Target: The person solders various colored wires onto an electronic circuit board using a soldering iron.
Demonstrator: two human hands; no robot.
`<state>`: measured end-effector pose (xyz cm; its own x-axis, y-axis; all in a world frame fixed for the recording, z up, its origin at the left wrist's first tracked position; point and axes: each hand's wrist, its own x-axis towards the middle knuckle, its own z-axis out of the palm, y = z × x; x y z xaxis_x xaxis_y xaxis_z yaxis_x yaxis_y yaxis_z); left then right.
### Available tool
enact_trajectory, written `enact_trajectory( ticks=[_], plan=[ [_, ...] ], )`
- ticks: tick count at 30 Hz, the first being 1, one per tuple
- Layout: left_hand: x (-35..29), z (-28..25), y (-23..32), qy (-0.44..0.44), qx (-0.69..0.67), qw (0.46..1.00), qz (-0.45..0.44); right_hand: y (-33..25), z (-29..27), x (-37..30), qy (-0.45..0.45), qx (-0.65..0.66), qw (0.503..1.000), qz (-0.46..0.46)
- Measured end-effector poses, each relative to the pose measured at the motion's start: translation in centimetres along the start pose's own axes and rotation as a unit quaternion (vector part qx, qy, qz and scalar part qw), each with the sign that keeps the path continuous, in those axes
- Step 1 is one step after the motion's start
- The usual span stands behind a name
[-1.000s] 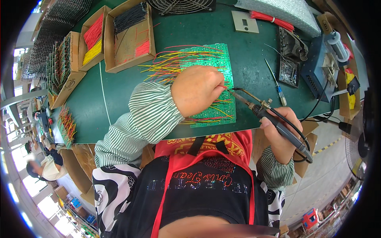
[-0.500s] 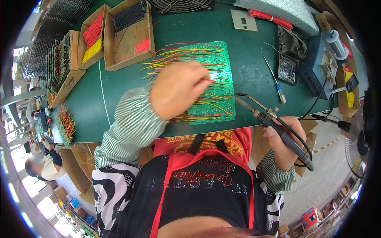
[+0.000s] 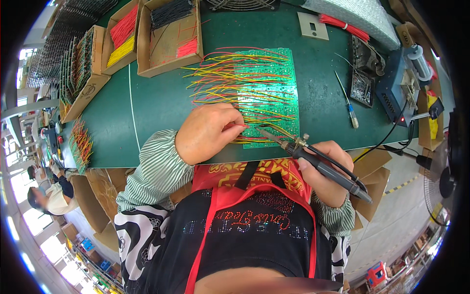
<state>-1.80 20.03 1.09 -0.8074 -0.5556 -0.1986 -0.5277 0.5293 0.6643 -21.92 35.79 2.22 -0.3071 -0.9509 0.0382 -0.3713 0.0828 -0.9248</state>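
Observation:
A green circuit board panel [image 3: 289, 73] lies near the table's front edge, with many red and yellow wires [image 3: 210, 81] running out leftward from it. My left hand [image 3: 208, 133] is over the panel's near left part, thumb and fingers pinched on a red wire [image 3: 243, 126]. My right hand [image 3: 325, 166] grips a soldering iron [image 3: 327, 170] with a thin curved feed tube [image 3: 276, 128] alongside. The iron's tip is at the board's near part, just right of the pinched wire's end; whether it touches cannot be made out.
Cardboard boxes of red, yellow and black wires [image 3: 169, 14] stand far left, beside a box of wired boards [image 3: 81, 78]. A blue-handled brush [image 3: 352, 115], a black metal tray [image 3: 362, 88] and a blue soldering unit [image 3: 394, 90] are at right. A wired board [image 3: 81, 144] sits at the left edge.
My left hand has moved nearer to the panel's front edge. My right hand has brought the iron leftward, from beside the panel to over it. The whole view has shifted slightly.

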Motion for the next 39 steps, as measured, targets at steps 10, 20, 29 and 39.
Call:
enact_trajectory(
  ticks=[10,20,29,39],
  plan=[
    [0.1,-0.1,-0.6,-0.003,0.005,1.000,0.022,0.0,0.7,0.7,-0.014,-0.008,1.000,-0.014],
    [0.2,0.0,-0.7,-0.009,-0.010,1.000,0.008,0.0,0.0,0.4,0.007,-0.018,1.000,-0.002],
    [-0.2,-0.8,1.1,0.094,0.043,0.991,0.083,0.4,-1.0,-0.8,0.032,-0.051,0.998,0.004],
    [1.2,1.6,1.0,0.046,0.055,0.995,0.069,0.6,-0.9,-0.8,0.045,0.004,0.998,0.039]
  ],
)
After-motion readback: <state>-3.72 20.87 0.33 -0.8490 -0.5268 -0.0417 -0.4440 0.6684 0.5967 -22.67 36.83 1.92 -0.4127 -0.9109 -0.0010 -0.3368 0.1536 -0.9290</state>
